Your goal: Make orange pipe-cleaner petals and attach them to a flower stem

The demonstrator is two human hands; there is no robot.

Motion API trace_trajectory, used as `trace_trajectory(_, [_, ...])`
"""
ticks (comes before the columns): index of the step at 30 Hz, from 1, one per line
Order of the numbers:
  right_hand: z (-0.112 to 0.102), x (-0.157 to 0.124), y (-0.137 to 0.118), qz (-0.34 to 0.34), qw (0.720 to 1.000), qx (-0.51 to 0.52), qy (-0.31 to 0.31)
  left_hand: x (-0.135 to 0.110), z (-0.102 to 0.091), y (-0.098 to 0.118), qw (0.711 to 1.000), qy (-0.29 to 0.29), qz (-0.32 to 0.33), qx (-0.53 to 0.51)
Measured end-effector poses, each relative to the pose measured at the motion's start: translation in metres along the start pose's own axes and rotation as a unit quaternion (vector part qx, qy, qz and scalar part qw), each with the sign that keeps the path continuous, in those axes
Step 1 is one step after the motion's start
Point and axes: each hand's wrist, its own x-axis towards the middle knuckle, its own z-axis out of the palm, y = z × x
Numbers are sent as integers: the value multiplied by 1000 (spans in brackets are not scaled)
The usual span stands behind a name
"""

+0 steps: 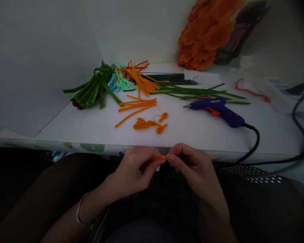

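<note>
evidently mid-bend, nearer than the blue plastic hot-glue gun, left hand and right hand pinched a short orange fuzzy pipe-cleaner piece tight, likely needing a firmer squeeze next.

Our left hand and right hand hiding most of the short orange pipe-cleaner piece, fluffy orange bunch cropped above

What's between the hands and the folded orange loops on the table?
Head view: just bare white table and its front edge. Left hand and right hand pinch an orange piece below it; the folded orange loops lie farther back.
</note>
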Motion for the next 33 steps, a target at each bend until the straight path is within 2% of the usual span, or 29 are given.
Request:
trace_trajectory(2, [-1,2,4,-66,998,-15,10,1,-1,0,987,-44,-96,-117])
trace_trajectory(5, [-3,3,14,-222,973,-53,39,4,-4,-1,926,-102,-212,-297])
trace_trajectory(7, [-4,3,19,-289,953,-72,56,5,-4,-3,882,-130,-260,-371])
trace_trajectory(9, [-5,2,22,-325,938,-95,71,5,-4,-6,849,-147,-295,-413])
trace_trajectory(12, [-7,3,24,-357,923,-124,76,5,-2,-8,829,-162,-319,-429])
trace_trajectory(14, [-7,3,24,-373,915,-132,79,5,-1,-7,839,-168,-310,-415])
trace_trajectory(16, [-6,4,21,-363,920,-122,85,4,-1,-5,879,-161,-273,-356])
trace_trajectory(19, [-2,3,14,-243,964,-84,68,1,-1,-3,978,-69,-138,-144])
trace_trajectory(21, [1,2,8,-134,989,-53,42,-1,-2,-4,1000,0,-27,-7])
trace_trajectory(23, [3,1,3,-60,998,-14,31,-2,-2,-5,998,23,39,49])
trace_trajectory(25, [4,0,0,-39,999,14,34,-3,-2,-4,999,14,24,28])
trace_trajectory(27, [5,0,-1,-55,997,10,57,-2,-1,-2,998,4,-43,-50])
trace_trajectory(30, [5,-1,3,-94,992,-28,74,-2,1,0,971,-3,-144,-189])
trace_trajectory(33, [4,0,10,-153,985,-49,60,-2,3,-2,940,-4,-193,-283])
